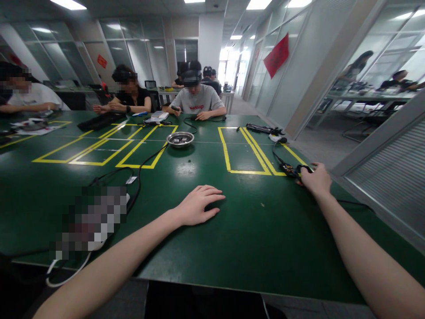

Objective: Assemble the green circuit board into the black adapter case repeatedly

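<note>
My left hand [198, 204] lies flat on the green table [252, 230], fingers stretched out and holding nothing. Out at the table's right edge, my right hand [316, 178] closes its fingers on a small black device [292, 170] with a black cable running back from it. A round metal bowl [180, 139] with small parts in it stands in the middle of the table, well beyond my left hand.
Yellow tape rectangles [245, 150] mark the tabletop. A black tool [264, 129] lies at the far right, and black cables [142, 166] run on the left beside a blurred-out item. Several people sit at the far side and left. Glass walls stand to the right.
</note>
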{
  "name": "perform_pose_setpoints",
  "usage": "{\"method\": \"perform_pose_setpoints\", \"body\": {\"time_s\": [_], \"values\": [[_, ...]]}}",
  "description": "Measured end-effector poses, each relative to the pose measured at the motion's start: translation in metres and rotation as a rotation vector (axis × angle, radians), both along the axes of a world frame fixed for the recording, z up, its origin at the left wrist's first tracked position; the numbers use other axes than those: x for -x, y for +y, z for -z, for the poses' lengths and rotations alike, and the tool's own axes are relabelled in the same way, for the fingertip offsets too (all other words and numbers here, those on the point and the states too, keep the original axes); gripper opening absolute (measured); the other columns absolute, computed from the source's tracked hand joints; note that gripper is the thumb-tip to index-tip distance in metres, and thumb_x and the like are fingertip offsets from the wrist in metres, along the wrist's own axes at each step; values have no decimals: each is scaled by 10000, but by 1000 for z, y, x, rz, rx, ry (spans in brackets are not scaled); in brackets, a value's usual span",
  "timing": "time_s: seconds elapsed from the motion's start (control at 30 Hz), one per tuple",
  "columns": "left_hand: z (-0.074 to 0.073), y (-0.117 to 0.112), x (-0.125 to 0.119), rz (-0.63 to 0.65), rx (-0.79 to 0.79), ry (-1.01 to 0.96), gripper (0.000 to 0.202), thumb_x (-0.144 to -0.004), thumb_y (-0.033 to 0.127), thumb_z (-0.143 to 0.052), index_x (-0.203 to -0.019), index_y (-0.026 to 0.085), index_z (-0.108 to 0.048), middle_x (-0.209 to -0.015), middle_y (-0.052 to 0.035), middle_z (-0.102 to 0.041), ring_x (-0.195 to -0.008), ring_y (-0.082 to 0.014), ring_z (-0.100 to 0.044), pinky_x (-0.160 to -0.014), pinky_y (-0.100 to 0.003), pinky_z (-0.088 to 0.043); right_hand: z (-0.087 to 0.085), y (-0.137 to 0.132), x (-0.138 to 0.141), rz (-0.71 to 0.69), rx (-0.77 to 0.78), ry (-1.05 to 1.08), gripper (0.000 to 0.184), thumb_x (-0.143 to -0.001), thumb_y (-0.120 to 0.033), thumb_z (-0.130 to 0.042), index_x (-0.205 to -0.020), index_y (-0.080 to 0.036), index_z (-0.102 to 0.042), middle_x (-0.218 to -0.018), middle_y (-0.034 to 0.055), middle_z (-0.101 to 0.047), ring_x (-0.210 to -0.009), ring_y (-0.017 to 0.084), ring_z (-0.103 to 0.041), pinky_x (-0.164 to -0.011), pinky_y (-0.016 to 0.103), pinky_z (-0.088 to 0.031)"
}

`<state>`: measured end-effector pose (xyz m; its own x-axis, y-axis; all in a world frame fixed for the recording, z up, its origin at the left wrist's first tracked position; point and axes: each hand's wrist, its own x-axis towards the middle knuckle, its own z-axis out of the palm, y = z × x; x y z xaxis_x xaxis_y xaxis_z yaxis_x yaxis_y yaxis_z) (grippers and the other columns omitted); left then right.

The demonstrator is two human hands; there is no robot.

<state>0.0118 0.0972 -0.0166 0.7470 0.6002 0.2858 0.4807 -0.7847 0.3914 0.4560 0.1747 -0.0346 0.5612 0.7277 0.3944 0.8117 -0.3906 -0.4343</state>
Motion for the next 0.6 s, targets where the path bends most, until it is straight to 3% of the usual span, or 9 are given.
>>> {"method": "perform_pose_setpoints", "body": {"time_s": [0.17,0.37,0.6], "values": [[0,0,0,8,4,2,385,-963,271,-645,-1346,237,-643,-1425,-86,-644,-1337,-269,-560,-1133,-486,-435,-10,-6,20,-3,98,-23,352,-861,-440,-690,-1054,-153,-753,-1192,230,-667,-1001,362,-690,-839,443,-535],[1,1,0,13,6,-3,364,-960,268,-652,-1322,240,-662,-1414,-83,-650,-1330,-268,-564,-1128,-479,-440,-14,-5,28,-60,180,-82,380,-849,-454,-697,-1026,-133,-796,-962,194,-721,-893,356,-688,-714,412,-515],[1,0,1,16,9,-8,345,-963,274,-649,-1306,248,-674,-1409,-80,-654,-1326,-264,-566,-1131,-472,-438,-17,-7,26,-51,145,-57,481,-859,-490,-707,-1145,-109,-769,-1004,205,-717,-937,351,-673,-718,386,-493]]}}
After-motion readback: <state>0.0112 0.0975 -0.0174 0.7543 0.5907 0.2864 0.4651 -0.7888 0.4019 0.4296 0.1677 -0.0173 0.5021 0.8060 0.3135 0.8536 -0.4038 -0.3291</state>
